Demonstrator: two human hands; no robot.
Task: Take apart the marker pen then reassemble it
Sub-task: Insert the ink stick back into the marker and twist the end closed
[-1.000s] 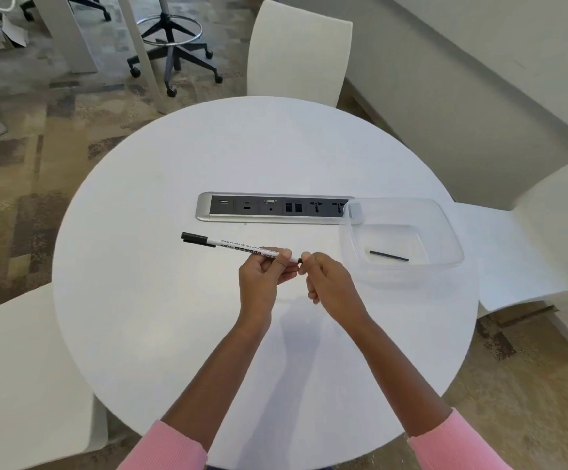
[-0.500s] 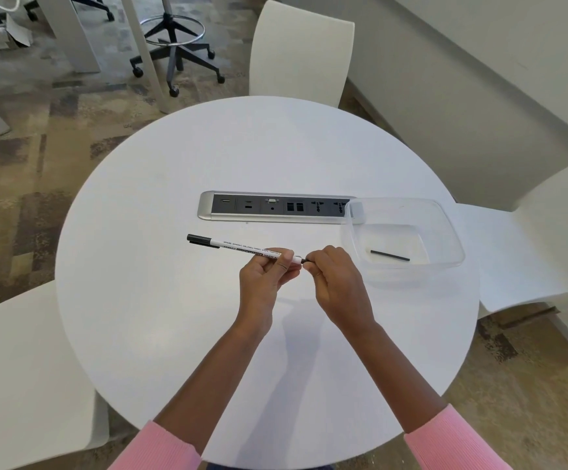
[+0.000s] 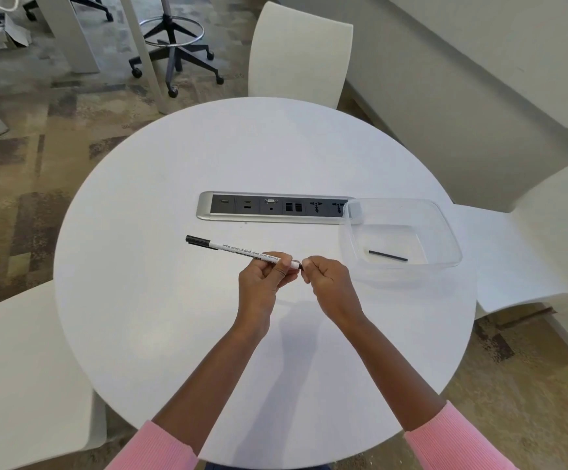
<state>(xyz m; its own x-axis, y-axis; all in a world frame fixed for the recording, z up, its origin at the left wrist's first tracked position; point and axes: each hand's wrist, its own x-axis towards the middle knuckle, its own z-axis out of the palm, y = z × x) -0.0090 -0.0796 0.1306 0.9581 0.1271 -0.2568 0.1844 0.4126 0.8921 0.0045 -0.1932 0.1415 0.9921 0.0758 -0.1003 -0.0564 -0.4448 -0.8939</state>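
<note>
A white marker pen (image 3: pixel 238 250) with a black cap on its left end is held level above the round white table (image 3: pixel 160 300). My left hand (image 3: pixel 262 283) grips the barrel near its right end. My right hand (image 3: pixel 330 283) is closed with its fingertips pinching the small dark piece at that right end. A thin black rod (image 3: pixel 387 256) lies in the clear plastic tray (image 3: pixel 445 228) to the right of my hands.
A silver socket strip (image 3: pixel 269 206) is set into the table behind the pen, its right end under the tray's corner. White chairs stand at the far side (image 3: pixel 299 52), right (image 3: pixel 530 245) and left (image 3: pixel 21 368). A wheeled stool (image 3: pixel 174 52) stands on the carpet beyond.
My right hand has closed in on the pen's right end and now pinches it. The pen and my left hand have barely shifted.
</note>
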